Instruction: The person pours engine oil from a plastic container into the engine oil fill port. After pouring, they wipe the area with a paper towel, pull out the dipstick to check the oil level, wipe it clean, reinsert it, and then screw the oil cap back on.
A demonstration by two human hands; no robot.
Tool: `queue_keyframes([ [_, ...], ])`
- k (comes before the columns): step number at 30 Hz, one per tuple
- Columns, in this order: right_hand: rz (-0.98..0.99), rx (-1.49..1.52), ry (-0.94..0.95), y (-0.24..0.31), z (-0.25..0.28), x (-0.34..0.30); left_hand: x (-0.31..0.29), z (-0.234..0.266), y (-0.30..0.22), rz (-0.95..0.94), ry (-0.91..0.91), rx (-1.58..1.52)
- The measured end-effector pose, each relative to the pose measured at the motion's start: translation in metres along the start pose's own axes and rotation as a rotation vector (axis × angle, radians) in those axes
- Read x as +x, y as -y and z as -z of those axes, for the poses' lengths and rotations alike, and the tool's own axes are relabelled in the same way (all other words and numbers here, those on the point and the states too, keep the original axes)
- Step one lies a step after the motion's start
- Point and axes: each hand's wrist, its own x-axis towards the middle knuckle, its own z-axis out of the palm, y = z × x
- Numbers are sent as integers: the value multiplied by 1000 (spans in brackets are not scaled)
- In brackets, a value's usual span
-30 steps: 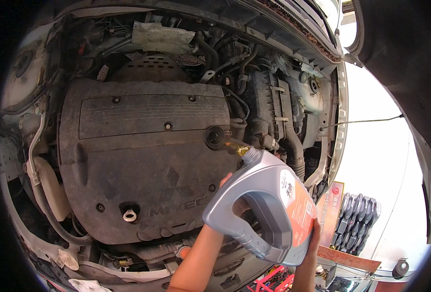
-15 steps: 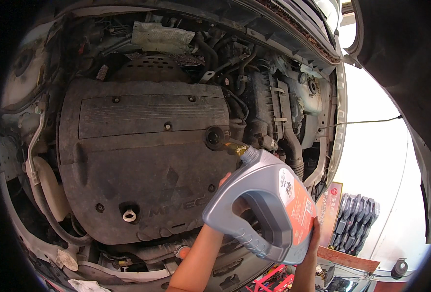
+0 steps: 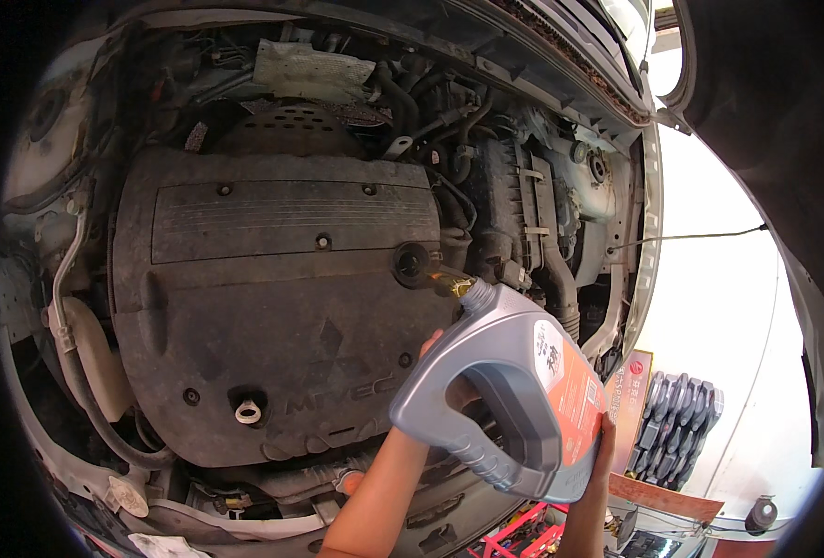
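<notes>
A grey plastic oil jug [image 3: 514, 344] with an orange and white label is tipped over the engine, its neck pointing up and left. Amber oil [image 3: 452, 284] runs from its mouth toward the round filler opening [image 3: 412, 264] in the dark engine cover [image 3: 244, 316]. Behind the jug, my left hand [image 3: 430, 342] supports its underside; only some fingers show past the edge, the rest being hidden. Against the jug's base and labelled side, my right hand [image 3: 602, 448] is pressed, its fingers partly out of sight. Nobody's hand is in the jug's moulded handle.
A yellow-ringed dipstick [image 3: 247, 411] stands in the cover's front. Right of the filler lie the ribbed air intake hose [image 3: 565, 298] and a thin hood prop rod [image 3: 691, 235]. The raised hood [image 3: 765, 112] hangs at upper right. Dark bottles [image 3: 677, 428] stand beyond the car.
The jug has shifted very slightly to the right. Both hands keep their hold, and oil streams from the mouth in both frames.
</notes>
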Motion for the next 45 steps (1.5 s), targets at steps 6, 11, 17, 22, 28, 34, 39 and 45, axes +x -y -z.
queue_keyframes([
  [6, -24, -9, -15, -1, 15, 9, 0, -1, -2, -7, 10, -3],
  [11, -66, 11, 6, -1, 28, 17, 0, -1, -2, -3, 22, -9],
  [17, -51, 17, 9, 0, 33, 22, 0, -1, -1, 1, 39, -15],
  [22, -40, 2, -12, 3, 25, 19, -1, -1, -1, 1, 53, -23],
  [28, -19, -30, -53, 6, 21, 20, -1, 0, 0, 6, 74, -37],
  [34, 59, -101, 28, 6, 45, 41, -1, 1, 0, 14, 102, -57],
  [39, 52, -91, 45, 11, 29, 34, -2, 4, 3, -12, 124, -14],
  [45, 16, -50, 14, 26, -26, -2, 4, 7, 2, 7, 204, -77],
])
